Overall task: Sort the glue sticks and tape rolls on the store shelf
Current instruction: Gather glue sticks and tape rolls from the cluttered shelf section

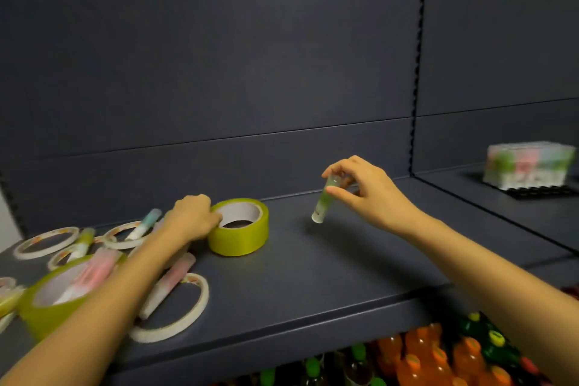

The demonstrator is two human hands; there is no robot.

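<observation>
Left hand (192, 218) reaches over clutter at left end of shelf (313, 285). Near front edge: thin white tape ring (200, 307), pink glue stick (170, 282) across its rim, near yellow-green tape roll (34, 316) at far left. Farther in, mid-depth: left hand's fingers curled on rim of second yellow-green tape roll (238, 238), lying flat. Right hand (366, 189) pinches green glue stick (322, 207) by cap, thumb against fingertips; stick tilted, lower end close to shelf, contact unclear. Back left: more thin rings and sticks, blurred. Far right, neighbouring shelf: wrapped pastel pack (529, 164).
</observation>
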